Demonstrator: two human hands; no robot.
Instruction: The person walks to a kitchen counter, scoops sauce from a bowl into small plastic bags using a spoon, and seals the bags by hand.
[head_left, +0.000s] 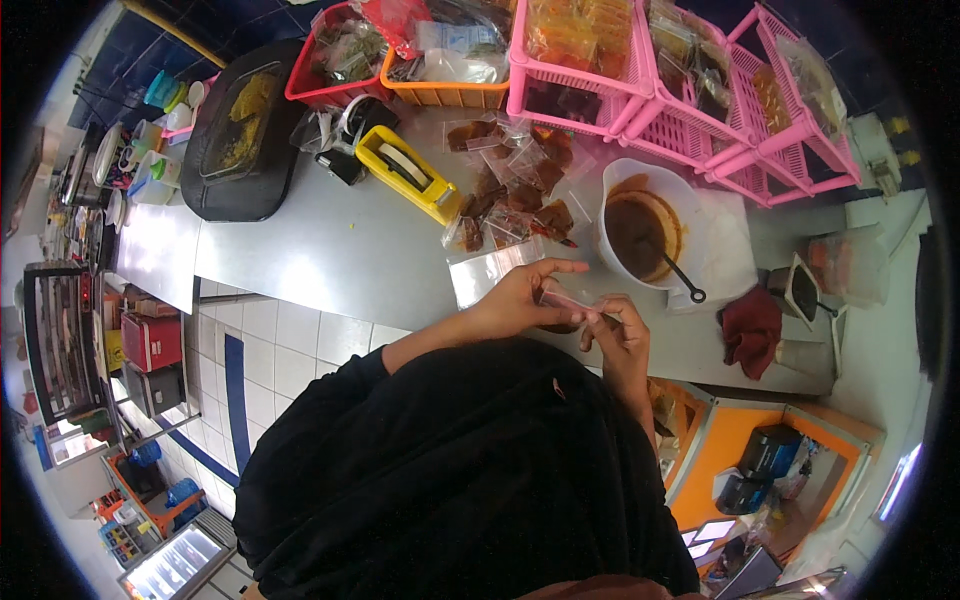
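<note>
Between my hands is a small clear plastic bag [568, 300], its top edge pinched in the fingers; brown filling seems to show at its lower part. My left hand [525, 298] grips the bag's left side, index finger stretched out above it. The right hand [620, 335] has thumb and fingers closed on the other end. Just beyond lie flat clear bags [492, 274] and a loose pile of small bags filled with brown sauce [520, 175]. At the right stands a white bowl [612, 215] of brown sauce, with a black-handled spoon [685, 280] leaning in it.
A yellow tape dispenser [405, 175] sits left of the pile. Behind stand a red basket [300, 80], an orange basket [450, 95] and pink racks [580, 80] of packets. A black tray [240, 195] lies far left, a dark red cloth [750, 335] at right.
</note>
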